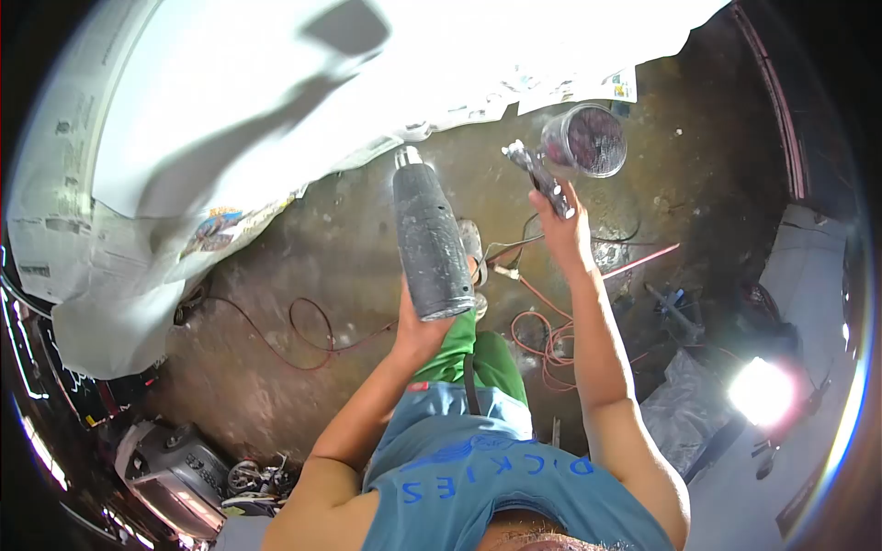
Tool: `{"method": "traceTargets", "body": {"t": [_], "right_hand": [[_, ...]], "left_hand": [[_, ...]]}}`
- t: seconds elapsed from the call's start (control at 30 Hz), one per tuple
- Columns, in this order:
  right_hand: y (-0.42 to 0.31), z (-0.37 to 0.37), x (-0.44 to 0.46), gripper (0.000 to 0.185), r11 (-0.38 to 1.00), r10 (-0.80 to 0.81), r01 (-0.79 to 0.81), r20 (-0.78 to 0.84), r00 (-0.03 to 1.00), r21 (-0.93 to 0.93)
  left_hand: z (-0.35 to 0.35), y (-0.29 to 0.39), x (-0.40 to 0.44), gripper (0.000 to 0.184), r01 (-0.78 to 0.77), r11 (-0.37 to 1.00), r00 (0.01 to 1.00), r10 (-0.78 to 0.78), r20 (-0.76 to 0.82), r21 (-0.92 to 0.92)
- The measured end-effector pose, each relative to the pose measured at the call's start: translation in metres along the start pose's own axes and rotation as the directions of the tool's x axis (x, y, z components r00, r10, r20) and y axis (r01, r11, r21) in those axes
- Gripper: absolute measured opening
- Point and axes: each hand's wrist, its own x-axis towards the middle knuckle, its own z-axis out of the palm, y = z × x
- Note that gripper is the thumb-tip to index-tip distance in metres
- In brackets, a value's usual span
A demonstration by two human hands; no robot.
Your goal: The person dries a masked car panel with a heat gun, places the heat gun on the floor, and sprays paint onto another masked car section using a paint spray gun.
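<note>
My left hand (424, 332) is wrapped round a black heat gun (430, 241), whose body covers most of the fingers. Its short silver nozzle points away from me, toward a large bright white surface (230, 101). In my right hand (564, 231), closed fingers hold a dark, short tool spotted with white (540, 176); its exact kind is unclear. Just past that tool, a clear round container (591, 140) with dark purplish contents or coating appears tilted over the brown floor.
Newspaper (216, 230) edges the white surface. A reddish hose (542, 344) lies coiled on the floor, and a thin cord (312, 317) loops at left. A bright lamp (763, 392) shines at right near crumpled plastic (684, 395). A grey machine (175, 468) stands lower left.
</note>
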Motion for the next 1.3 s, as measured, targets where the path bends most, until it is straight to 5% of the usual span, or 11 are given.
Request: {"method": "traceTargets", "body": {"t": [0.07, 0.13, 0.2, 0.43, 0.53, 0.67, 0.77, 0.93, 1.2, 1.3], "right_hand": [[0.028, 0.028, 0.005, 0.044, 0.992, -0.121, 0.124, -0.064, 0.991, 0.033], [0.045, 0.060, 0.007, 0.044, 0.996, -0.043, 0.044, -0.022, 0.999, 0.071], [0.060, 0.087, 0.008, 0.043, 0.993, 0.036, -0.038, 0.018, 0.999, 0.114], [0.109, 0.179, 0.038, 0.045, 0.987, 0.011, 0.005, -0.097, 0.995, 0.161], [0.117, 0.196, 0.048, 0.047, 0.991, 0.001, 0.000, -0.007, 1.000, 0.130], [0.125, 0.218, 0.065, 0.047, 0.982, 0.069, -0.079, 0.068, 0.995, 0.171], [0.151, 0.225, 0.089, 0.045, 0.960, -0.066, 0.102, -0.143, 0.988, 0.260], [0.157, 0.215, 0.106, 0.035, 0.937, 0.035, 0.103, -0.386, 0.922, 0.332], [0.155, 0.292, 0.099, 0.042, 0.990, 0.052, 0.006, -0.401, 0.915, 0.141], [0.151, 0.342, 0.083, 0.041, 0.990, -0.132, 0.138, -0.314, 0.940, -0.004]], "left_hand": [[-0.008, -0.024, -0.005, 0.034, -0.035, 0.999, 0.999, 0.036, -0.034, 0.038], [-0.017, -0.058, -0.013, 0.022, -0.029, 0.999, 0.997, 0.030, -0.069, 0.013], [-0.029, -0.094, -0.020, 0.019, -0.102, 0.980, 0.983, 0.126, -0.136, 0.174], [-0.059, -0.181, -0.015, 0.022, -0.118, 0.944, 0.954, 0.194, -0.228, 0.308], [-0.060, -0.195, -0.007, 0.023, -0.129, 0.939, 0.944, 0.215, -0.249, 0.319], [-0.070, -0.203, 0.004, 0.023, -0.097, 0.985, 0.954, 0.133, -0.268, 0.144], [-0.080, -0.228, 0.011, 0.021, -0.203, 0.959, 0.938, 0.249, -0.243, 0.199], [-0.093, -0.234, 0.016, 0.021, -0.187, 0.972, 0.946, 0.217, -0.240, 0.142], [-0.134, -0.271, 0.016, 0.018, -0.131, 0.980, 0.929, 0.174, -0.326, 0.151], [-0.146, -0.280, 0.011, 0.018, -0.120, 0.986, 0.917, 0.154, -0.367, 0.115]]}}
